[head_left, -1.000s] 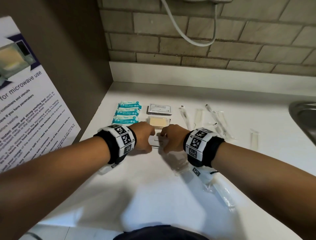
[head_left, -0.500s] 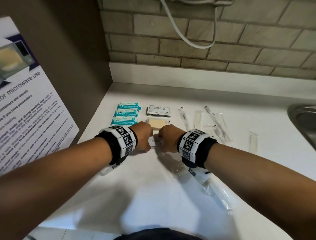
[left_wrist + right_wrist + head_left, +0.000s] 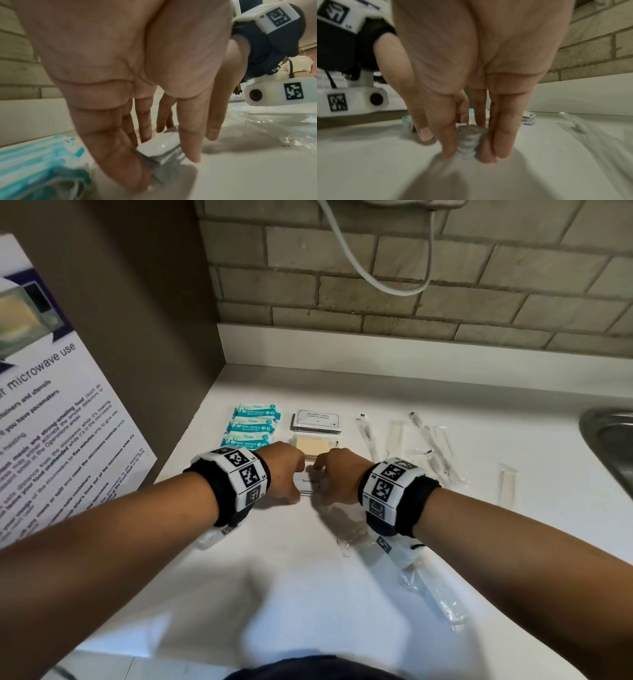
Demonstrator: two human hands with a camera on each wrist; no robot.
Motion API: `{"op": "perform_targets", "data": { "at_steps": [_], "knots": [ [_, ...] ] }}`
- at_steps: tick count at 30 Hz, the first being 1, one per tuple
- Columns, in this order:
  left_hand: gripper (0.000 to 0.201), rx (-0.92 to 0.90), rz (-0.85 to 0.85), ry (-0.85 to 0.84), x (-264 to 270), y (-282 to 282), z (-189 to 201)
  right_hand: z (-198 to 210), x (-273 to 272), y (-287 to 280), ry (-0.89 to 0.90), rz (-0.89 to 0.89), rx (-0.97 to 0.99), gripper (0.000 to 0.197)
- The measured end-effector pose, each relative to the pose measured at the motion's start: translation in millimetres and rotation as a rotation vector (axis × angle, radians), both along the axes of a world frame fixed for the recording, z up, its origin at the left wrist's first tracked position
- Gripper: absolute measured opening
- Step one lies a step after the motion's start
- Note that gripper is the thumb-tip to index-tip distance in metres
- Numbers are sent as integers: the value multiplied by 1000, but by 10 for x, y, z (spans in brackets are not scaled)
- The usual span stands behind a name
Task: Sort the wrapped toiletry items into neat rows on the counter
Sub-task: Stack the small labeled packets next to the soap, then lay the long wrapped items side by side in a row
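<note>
Just in front of the soap bar [image 3: 312, 446], both hands pinched a small stack of white sachets [image 3: 310, 486] between them, left hand [image 3: 279, 472] and right hand [image 3: 337, 475] at opposite ends, its long axis running left to right on the surface [image 3: 308, 577].

Head view sharp, evenly lit from above; soft arm shadows pool on the white table [image 3: 342, 594], bricks bow at the wide-angle edges. Both wrist views dimmer, warm-tinted, motion-blurred; right wrist softest, fingertips [image 3: 448, 146] smeared, dark shadow beneath.
</note>
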State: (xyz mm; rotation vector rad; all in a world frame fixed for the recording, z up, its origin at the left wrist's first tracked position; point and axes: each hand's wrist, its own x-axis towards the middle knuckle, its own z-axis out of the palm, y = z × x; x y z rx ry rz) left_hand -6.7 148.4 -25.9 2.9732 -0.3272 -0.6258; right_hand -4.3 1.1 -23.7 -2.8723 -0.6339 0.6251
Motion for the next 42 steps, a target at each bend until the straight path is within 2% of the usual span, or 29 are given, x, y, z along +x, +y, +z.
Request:
{"op": "perform_targets", "data": {
  "at_steps": [2,4,8,10,12,16,19,23,26,29,30,31,32,35,36,39,42],
  "knots": [
    [61,6,6,-12,10,17,50,75,-5,-84,4,-12,59,66],
    [63,24,9,-43,19,19,134,206,6,-223,-25,-29,118,66],
    [52,-30,-6,-116,105,-190,375,482,156,-666,-76,-182,163,48],
    [39,-128,2,-183,199,-426,466,553,311,-904,-130,-281,103,40],
    [34,-197,13,-219,316,-693,461,528,484,-1123,-147,-363,7,38],
    [44,-172,69,-201,460,-1101,177,162,818,-1506,-105,-473,-160,36],
    [53,-134,135,-186,500,-1250,-52,-230,1091,-1770,-74,-507,-211,44],
    [49,-97,193,-161,556,-1342,-158,-916,1603,-2196,-21,-501,-278,56],
    [31,-142,289,-111,572,-1427,-50,-764,1511,-2138,-41,-484,-226,51],
    [23,-261,371,-142,571,-1500,65,-163,994,-1934,-62,-534,-11,58],
    [26,-313,405,-177,571,-1525,99,-21,885,-1920,-55,-558,33,45],
    [29,-379,431,-211,567,-1539,133,65,811,-1920,-72,-575,78,34],
    [30,-460,448,-236,548,-1569,173,116,740,-1945,-106,-608,128,31],
    [13,-789,438,-241,463,-1622,271,232,461,-1992,-171,-627,260,32],
    [11,-820,398,-242,419,-1632,286,237,368,-2019,-154,-625,275,31],
    [23,-673,244,-262,244,-1614,292,200,110,-2096,-65,-620,290,31],
    [44,-433,144,-89,-15,-1591,198,135,-7,-2203,-84,-625,291,40]
  ]
}}
